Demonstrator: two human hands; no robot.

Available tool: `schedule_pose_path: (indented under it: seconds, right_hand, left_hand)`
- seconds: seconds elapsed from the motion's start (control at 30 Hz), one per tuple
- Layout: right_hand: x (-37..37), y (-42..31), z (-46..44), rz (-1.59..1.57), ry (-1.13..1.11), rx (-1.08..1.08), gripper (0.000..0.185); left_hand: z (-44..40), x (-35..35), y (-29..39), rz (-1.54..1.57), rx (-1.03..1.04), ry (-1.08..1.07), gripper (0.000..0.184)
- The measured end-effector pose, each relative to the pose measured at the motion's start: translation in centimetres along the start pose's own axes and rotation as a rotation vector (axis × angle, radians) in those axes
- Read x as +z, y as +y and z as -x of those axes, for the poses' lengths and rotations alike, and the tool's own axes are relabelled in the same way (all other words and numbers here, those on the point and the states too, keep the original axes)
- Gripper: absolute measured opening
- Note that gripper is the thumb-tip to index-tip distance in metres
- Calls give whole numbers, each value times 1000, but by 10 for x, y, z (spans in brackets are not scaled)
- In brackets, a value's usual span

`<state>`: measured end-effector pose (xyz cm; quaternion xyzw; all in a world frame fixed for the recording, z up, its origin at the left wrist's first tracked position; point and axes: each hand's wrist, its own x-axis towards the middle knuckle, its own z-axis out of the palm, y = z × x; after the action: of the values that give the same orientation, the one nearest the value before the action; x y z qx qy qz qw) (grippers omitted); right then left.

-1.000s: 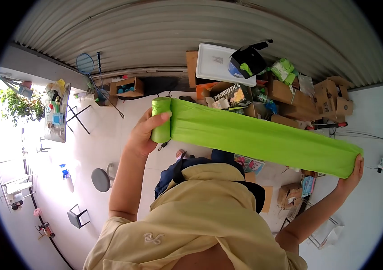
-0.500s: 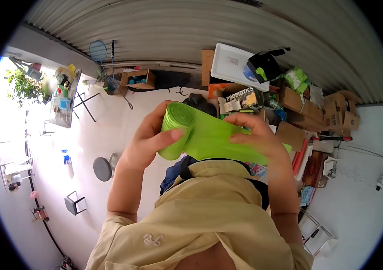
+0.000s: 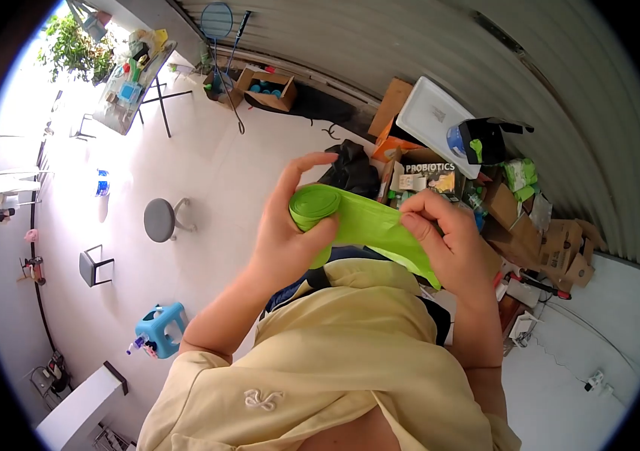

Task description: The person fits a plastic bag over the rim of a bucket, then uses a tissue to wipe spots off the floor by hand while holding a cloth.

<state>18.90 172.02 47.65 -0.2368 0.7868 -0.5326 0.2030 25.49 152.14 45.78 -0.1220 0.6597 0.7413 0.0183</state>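
A green roll of thin plastic (image 3: 315, 204) sits in my left hand (image 3: 290, 233), with the thumb against its near side and the index finger stretched out past the roll. From the roll a short green strip (image 3: 372, 222) runs to the right. My right hand (image 3: 447, 244) pinches this strip between thumb and fingers, and its loose end hangs below the hand. Both hands are in front of the chest, a short way apart. The roll's coiled end faces up.
A white tray (image 3: 440, 120), a box marked PROBIOTICS (image 3: 431, 178) and cardboard boxes (image 3: 560, 248) lie beyond my right hand. A black bag (image 3: 351, 169) is ahead. To the left are a round stool (image 3: 160, 220), a square stool (image 3: 88, 269) and a blue container (image 3: 160, 329).
The long stretched strip has become short as my right hand came in beside the roll. My left index finger has lifted off the roll. The view has turned, bringing the blue container into sight.
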Motion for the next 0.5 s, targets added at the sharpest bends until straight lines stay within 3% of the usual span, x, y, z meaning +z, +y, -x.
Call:
schedule_pose_path:
  seconds: [0.13, 0.23, 0.33, 0.43, 0.5]
  right_hand:
    - [2, -13, 1, 79, -19, -18, 6]
    - [3, -21, 4, 136, -52, -13, 7]
    - [8, -17, 7, 154, -15, -35, 7]
    - [10, -12, 5, 179, 86, -166, 6]
    - [9, -11, 8, 227, 127, -264, 5]
  left_hand:
    - [3, 2, -2, -76, 68, -72, 48]
    - [7, 5, -3, -64, 47, -72, 38]
    - [11, 8, -5, -70, 84, -101, 44]
    - [19, 13, 1, 122, 43, -134, 50]
    - [24, 12, 2, 246, -113, -276, 54]
